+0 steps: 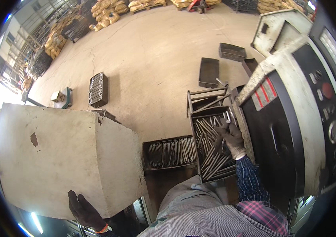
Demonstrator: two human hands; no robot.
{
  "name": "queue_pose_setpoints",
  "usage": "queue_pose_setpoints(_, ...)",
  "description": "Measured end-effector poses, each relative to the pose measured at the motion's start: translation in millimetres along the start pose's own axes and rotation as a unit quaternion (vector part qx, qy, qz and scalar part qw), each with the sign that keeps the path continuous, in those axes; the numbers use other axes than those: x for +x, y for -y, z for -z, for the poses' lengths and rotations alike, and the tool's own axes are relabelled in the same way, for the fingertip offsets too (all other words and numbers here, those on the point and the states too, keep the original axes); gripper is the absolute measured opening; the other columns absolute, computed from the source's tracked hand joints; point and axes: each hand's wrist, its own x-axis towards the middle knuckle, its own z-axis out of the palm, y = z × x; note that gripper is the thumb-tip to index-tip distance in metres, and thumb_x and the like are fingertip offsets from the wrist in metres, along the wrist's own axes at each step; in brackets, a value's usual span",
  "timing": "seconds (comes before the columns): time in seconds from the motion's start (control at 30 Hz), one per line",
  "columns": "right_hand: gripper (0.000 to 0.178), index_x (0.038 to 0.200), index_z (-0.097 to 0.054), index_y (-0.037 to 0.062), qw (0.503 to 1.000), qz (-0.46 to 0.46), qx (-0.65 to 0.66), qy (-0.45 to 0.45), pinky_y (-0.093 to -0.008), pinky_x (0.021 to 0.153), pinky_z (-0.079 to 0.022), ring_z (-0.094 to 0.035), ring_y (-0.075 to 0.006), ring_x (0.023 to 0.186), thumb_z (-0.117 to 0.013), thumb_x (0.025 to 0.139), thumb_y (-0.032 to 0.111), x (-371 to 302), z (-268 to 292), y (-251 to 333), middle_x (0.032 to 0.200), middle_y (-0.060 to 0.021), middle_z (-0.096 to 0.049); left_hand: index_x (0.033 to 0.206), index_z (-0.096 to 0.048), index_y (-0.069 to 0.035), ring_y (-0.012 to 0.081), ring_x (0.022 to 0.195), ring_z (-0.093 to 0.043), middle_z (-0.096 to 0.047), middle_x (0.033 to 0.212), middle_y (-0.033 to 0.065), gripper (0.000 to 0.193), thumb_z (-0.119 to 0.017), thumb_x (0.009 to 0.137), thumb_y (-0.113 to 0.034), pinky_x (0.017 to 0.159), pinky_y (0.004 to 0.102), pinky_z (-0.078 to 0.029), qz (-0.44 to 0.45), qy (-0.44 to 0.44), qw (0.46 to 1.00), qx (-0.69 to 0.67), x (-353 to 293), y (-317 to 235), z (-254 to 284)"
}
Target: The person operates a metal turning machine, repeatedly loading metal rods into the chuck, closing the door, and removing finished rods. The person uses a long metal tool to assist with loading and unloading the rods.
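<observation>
Right hand [232,138] curls over rods [216,166] — can't tell if gripping; single rods should free easiest — left hand [87,212] open.

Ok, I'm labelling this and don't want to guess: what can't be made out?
All in the head view:
Metal rods in the crate: lower ones hidden beneath others.
Right hand: its back hides whether it grips a rod.
Left hand: it hides any contact with the white machine cover.
Round dial: markings too small.
Yellow sacks: cut off by upper edge.
</observation>
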Motion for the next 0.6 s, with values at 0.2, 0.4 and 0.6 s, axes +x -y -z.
queue_pose_setpoints(0.2, 0.038, 0.136, -0.053, 0.0012, 0.925, 0.139, 0.319, -0.151, -0.0407, 0.081, -0.058, -0.067, -0.0224, 0.081, -0.058, 0.105, 0.023, -81, 67, 130, 0.09, -0.0106, -0.07, 0.131, -0.06, -0.002, 0.0342, 0.107, -0.069, -0.07, 0.125, 0.0159, 0.036, -0.067, 0.095, 0.0, 0.087, 0.0408, -0.059, 0.006, -0.014, 0.999, -0.043, -5, 9, -2)
queue_pose_setpoints(0.4, 0.042, 0.119, -0.063, 0.0011, 0.959, 0.066, 0.259, 0.089, -0.0269, 0.054, -0.051, -0.059, -0.0116, 0.06, -0.048, 0.109, 0.039, -139, 35, 127, 0.076, -0.0067, -0.066, 0.13, -0.061, -0.004, 0.0335, 0.108, -0.069, -0.069, 0.125, 0.0152, 0.035, -0.068, 0.096, -0.004, 0.085, 0.0411, -0.06, -0.032, -0.077, 0.988, -0.13, 3, 4, 4)
queue_pose_setpoints(0.6, 0.034, 0.117, -0.069, 0.0, 0.971, -0.153, 0.182, 0.023, -0.0264, 0.043, -0.042, -0.059, -0.0126, 0.046, -0.06, 0.104, 0.03, -220, 11, 122, 0.057, -0.0047, -0.062, 0.133, -0.061, -0.004, 0.032, 0.107, -0.069, -0.07, 0.124, 0.0147, 0.036, -0.067, 0.099, -0.011, 0.086, 0.0391, -0.059, -0.038, -0.081, 0.985, -0.15, 1, 3, 5)
